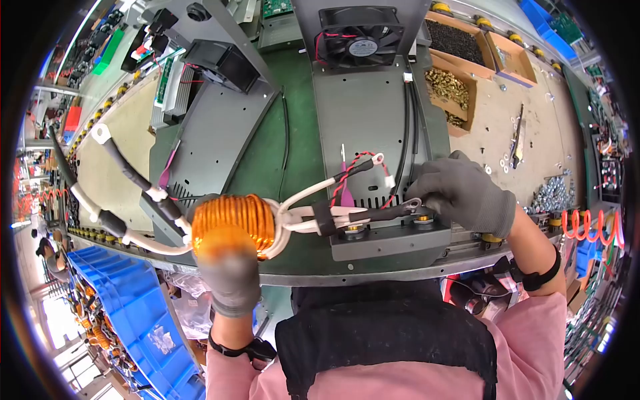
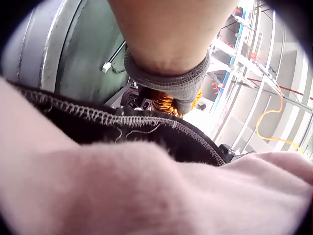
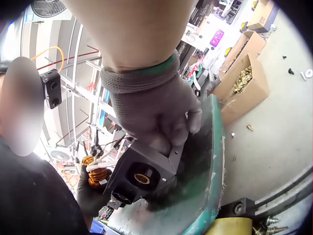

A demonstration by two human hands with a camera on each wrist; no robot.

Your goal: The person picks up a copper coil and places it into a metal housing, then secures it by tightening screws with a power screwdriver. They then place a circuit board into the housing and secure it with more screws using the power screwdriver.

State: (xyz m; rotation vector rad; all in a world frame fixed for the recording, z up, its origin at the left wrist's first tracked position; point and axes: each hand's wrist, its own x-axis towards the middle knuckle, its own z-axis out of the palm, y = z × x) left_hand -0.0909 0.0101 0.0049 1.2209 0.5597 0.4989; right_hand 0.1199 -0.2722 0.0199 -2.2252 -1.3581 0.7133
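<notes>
Copper-wound coil (image 1: 233,212) held at the near edge of a green work surface (image 1: 263,160)

A person in grey gloves, a pink top and a dark apron works at a bench. The left hand (image 1: 231,283) grasps the coil from its near side, fingers wrapped about the windings; the left wrist camera catches only a sliver of copper beyond the glove. White leads (image 1: 157,247) with dark sleeves spread from the coil, two toward the upper left, others toward the right.

The right hand (image 1: 467,197) is at a grey metal bracket (image 1: 393,248), its fingertips just beside a ring terminal (image 1: 407,207) on one lead. The fingers are bent, but the glove hides their tips, so I cannot tell whether they pinch the terminal or merely rest by it.

Beyond the bracket a grey panel (image 1: 363,113) runs away from the person, with a black fan (image 1: 362,47) at its far end. A second fan (image 1: 220,65) stands to the left. At the right, brass-coloured screws (image 1: 448,87) fill part of a cardboard box (image 1: 471,110). A blue bin (image 1: 130,300) sits at lower left.
</notes>
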